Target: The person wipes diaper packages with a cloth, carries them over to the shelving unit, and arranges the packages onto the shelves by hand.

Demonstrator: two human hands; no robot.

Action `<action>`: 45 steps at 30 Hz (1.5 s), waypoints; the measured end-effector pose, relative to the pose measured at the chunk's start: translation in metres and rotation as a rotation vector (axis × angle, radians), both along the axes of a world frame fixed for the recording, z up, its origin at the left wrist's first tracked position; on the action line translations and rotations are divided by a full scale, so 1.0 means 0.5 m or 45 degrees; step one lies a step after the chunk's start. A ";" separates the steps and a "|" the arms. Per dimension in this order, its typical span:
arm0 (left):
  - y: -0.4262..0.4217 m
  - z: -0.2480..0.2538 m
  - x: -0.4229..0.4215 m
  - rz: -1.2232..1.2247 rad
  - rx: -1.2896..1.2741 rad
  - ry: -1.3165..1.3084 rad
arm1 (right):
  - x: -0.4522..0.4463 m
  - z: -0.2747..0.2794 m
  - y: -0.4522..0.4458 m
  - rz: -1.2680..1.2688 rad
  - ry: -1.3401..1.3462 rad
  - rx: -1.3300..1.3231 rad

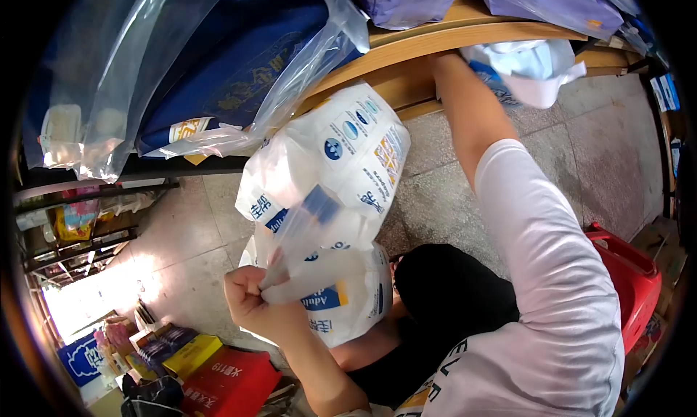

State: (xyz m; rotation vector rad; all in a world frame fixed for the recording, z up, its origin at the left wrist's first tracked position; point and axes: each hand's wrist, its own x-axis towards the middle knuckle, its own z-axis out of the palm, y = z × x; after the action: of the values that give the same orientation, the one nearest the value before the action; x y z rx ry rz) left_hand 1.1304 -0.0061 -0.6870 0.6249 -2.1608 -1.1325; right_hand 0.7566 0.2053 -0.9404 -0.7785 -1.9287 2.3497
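Note:
My left hand (250, 301) is closed in a pinch on the loose translucent end of a white plastic diaper pack (327, 163). This pack has blue print and leans against the wooden shelf edge. Below it, close to my legs, sits another white pack (363, 290) with "Adult" printed on a blue patch; whether the two are joined I cannot tell. My right forearm (472, 108) reaches in under the wooden shelf board (450, 39), so the fingers are hidden. Beside that wrist is an opened white-and-blue plastic pack (526, 68) with pale contents.
Dark blue bags in clear plastic (239, 61) and purple packs (537, 3) lie on the shelf above. A red plastic stool (628, 286) stands at the right. Red and yellow boxes (229, 381) are at the lower left, near a goods rack (80, 221). Grey floor tiles (174, 235) lie between.

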 end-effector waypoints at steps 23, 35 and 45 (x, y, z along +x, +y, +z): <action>-0.006 -0.013 -0.030 -0.032 0.010 0.048 | 0.343 -0.064 0.536 0.817 0.263 1.018; 0.012 -0.019 -0.034 0.034 -0.207 0.031 | 0.229 0.011 0.453 0.947 0.112 0.814; 0.027 -0.013 -0.043 -0.194 -0.087 0.033 | 0.567 0.103 0.139 1.194 -0.060 0.714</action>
State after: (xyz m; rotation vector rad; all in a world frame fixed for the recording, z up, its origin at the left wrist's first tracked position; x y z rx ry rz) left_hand 1.1087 0.0073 -0.6936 0.4189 -2.2458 -1.1333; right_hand 1.0401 0.2747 -0.8891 0.1765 -3.2273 1.8197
